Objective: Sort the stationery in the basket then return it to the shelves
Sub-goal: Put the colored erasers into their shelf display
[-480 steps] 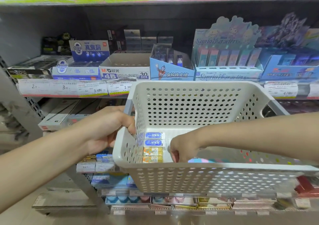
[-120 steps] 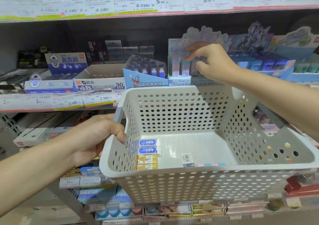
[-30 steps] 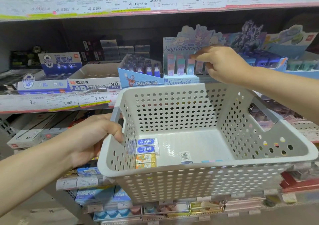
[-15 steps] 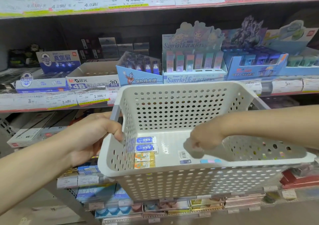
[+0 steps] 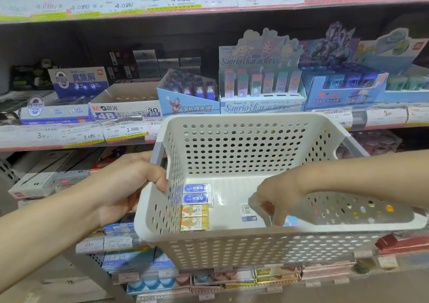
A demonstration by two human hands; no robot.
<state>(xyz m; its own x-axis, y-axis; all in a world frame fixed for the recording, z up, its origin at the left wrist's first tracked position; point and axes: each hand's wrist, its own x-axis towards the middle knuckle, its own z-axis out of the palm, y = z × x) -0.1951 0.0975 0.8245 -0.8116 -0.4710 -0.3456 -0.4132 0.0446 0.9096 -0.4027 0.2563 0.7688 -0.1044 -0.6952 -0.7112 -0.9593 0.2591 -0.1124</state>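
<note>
A person's left hand (image 5: 130, 186) grips the left rim of a white perforated plastic basket (image 5: 243, 244), fingers curled over the edge and thumb outside, holding it level before stationery shelves (image 5: 76, 140) while the right hand (image 5: 276, 198) reaches down inside, wrist bent and fingertips pointing at the floor of the basket. Whether those fingers have closed on anything cannot be told; they are blurred and sit just over a small barcoded packet (image 5: 248, 212) with a pastel-coloured item (image 5: 291, 221) directly beneath the palm. Against the wall nearest the left hand's grip lie two blue-wrapped erasers (image 5: 197, 193) and, just nearer the person, two orange-wrapped erasers (image 5: 194, 218), stacked in a neat column and touching one another. These look light, stiff little blocks in slick wrappers (likely to slide on the smooth basket floor if it tilts), best pinched across their short sides between thumb and forefinger. The packet appears flat, so lifting one edge first would probably be needed. Beyond the far rim stand a Sanrio characters display box (image 5: 262, 89) and, off toward the left hand's side, an open 4B eraser carton (image 5: 125, 107).
</note>
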